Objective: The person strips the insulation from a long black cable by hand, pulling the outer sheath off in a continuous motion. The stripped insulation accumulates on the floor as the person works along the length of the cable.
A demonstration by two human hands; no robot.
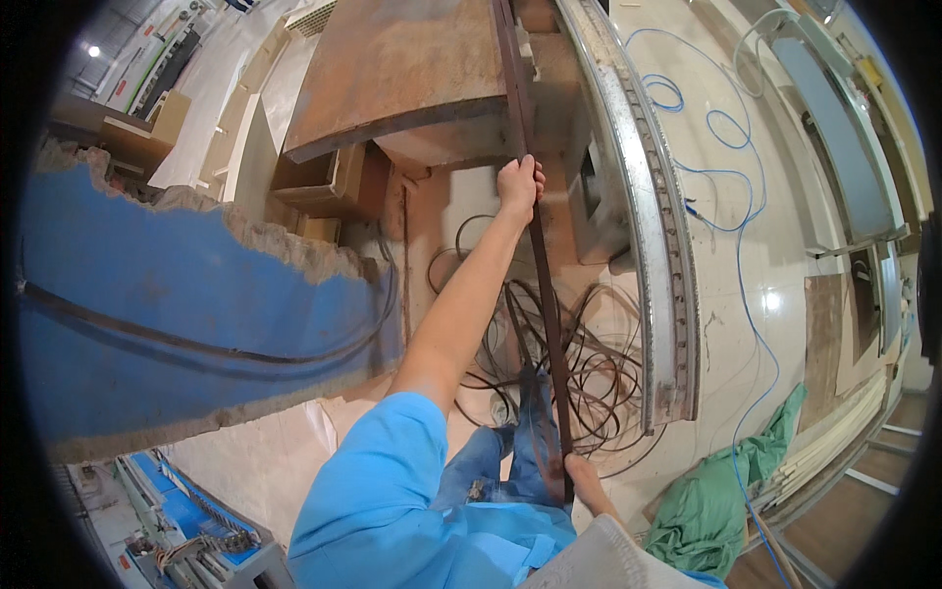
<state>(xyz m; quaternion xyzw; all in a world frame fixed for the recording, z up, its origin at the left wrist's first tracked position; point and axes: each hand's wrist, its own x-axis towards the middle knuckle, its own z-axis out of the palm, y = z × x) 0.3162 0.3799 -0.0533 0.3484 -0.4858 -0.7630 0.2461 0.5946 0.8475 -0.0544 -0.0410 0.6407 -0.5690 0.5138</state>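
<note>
A long dark brown strip (543, 294) runs from the top of the view down to my lap. My left hand (519, 184), arm stretched forward, is closed around the strip beside a brown board (402, 69). My right hand (586, 483) grips the strip's lower end close to my body. Under the strip lies a tangle of thin dark strips (579, 363) on the floor.
A blue panel with a ragged edge (177, 304) fills the left. A long curved metal rail (655, 226) runs on the right, with a blue cable (746, 236) on the pale floor and a green cloth (726, 491) at lower right. Cardboard boxes (329, 182) sit under the board.
</note>
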